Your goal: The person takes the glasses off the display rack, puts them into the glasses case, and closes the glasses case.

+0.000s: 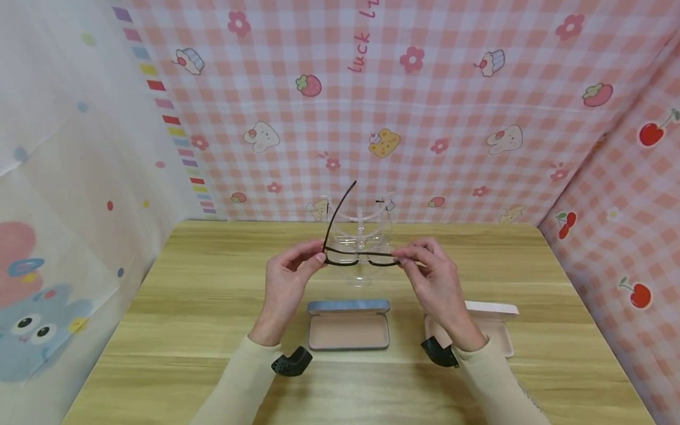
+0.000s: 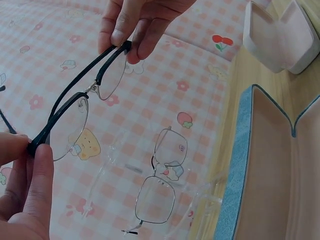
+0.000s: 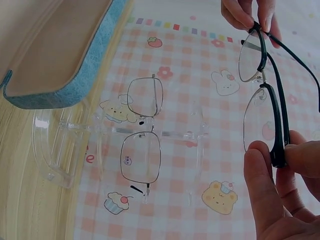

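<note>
Both hands hold a pair of black half-rim eyeglasses [image 1: 342,264] up over the wooden table. My left hand [image 1: 283,286] pinches the left end of the frame by the hinge, and the temple on that side sticks out away from me. At the other end, my right hand [image 1: 437,289] grips the frame's corner between thumb and fingers. The right temple lies folded along the back of the lenses, as the right wrist view shows. Behind them, a clear display stand [image 1: 360,223] bears a second pair of eyeglasses [image 3: 160,167] with thin metal rims.
A blue glasses case [image 1: 347,306] lies open on the table [image 1: 186,319] between my forearms. Another open case, white [image 1: 494,309], is partly hidden behind my right wrist. A pink checked cloth [image 1: 340,118] hangs along the table's far edge.
</note>
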A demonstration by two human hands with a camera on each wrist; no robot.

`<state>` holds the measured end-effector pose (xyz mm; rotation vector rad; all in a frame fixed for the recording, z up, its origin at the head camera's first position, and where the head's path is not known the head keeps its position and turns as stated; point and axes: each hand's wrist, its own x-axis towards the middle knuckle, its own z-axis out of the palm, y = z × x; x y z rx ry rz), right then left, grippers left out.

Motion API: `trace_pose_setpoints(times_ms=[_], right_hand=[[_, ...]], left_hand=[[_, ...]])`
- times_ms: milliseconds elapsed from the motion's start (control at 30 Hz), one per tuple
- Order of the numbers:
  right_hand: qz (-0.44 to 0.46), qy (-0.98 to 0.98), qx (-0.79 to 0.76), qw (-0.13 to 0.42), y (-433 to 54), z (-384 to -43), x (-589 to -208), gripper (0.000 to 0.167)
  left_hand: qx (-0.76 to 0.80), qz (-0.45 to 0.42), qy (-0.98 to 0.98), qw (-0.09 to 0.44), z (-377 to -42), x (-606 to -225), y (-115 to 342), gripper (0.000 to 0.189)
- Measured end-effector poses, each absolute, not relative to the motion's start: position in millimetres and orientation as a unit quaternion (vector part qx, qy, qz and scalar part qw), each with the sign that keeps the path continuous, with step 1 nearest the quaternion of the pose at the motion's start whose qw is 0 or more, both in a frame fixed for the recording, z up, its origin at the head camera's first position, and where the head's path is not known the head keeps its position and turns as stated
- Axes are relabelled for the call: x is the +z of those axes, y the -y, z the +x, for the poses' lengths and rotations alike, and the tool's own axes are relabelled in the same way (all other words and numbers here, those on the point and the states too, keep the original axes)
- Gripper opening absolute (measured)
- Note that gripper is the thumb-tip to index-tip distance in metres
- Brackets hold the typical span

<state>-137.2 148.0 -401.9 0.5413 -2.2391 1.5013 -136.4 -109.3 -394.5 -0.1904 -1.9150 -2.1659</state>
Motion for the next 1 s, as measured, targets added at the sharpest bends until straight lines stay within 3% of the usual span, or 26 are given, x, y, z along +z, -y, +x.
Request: trace_pose_setpoints(times_ms=[533,1000], right_hand=[[0.217,0.793,0.526,0.218,-144.6,-135.8,-400.0,0.017],[0.224,0.793,0.523,0.220,-142.6,-134.8,-397.9,0.018]], left_hand=[[-0.689,-0.066,0.706,0.146,-133.1,-394.0,112.4,0.017],[-0.673,-0.048,0.726,0.132,-128.6,-392.4,111.7,0.016]])
